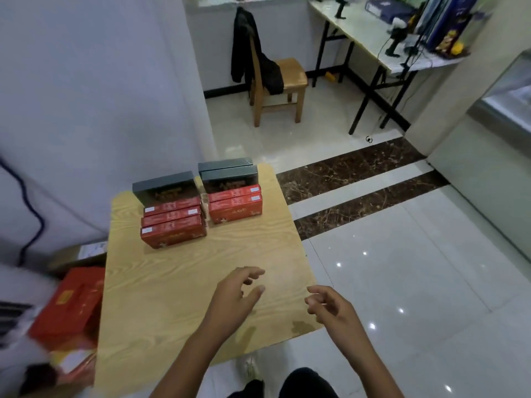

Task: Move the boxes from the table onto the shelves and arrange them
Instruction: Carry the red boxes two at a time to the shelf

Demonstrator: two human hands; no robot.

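Note:
Two rows of boxes stand on the far half of a small wooden table (201, 282). The left row has three red boxes (172, 225) with a dark grey box (163, 186) behind them. The right row has two red boxes (235, 206) with two dark grey boxes (228, 173) behind. My left hand (237, 294) hovers over the table's near part, fingers loosely spread, holding nothing. My right hand (330, 308) hangs just past the table's right edge, fingers relaxed and empty. No shelves are in view.
A white wall runs along the table's left. Larger red boxes (71, 305) are stacked on the floor at the left. A wooden chair (275, 90) with a black jacket and a folding desk (373, 44) stand across the glossy tiled floor (402, 268). A pale cabinet (488, 153) stands at right.

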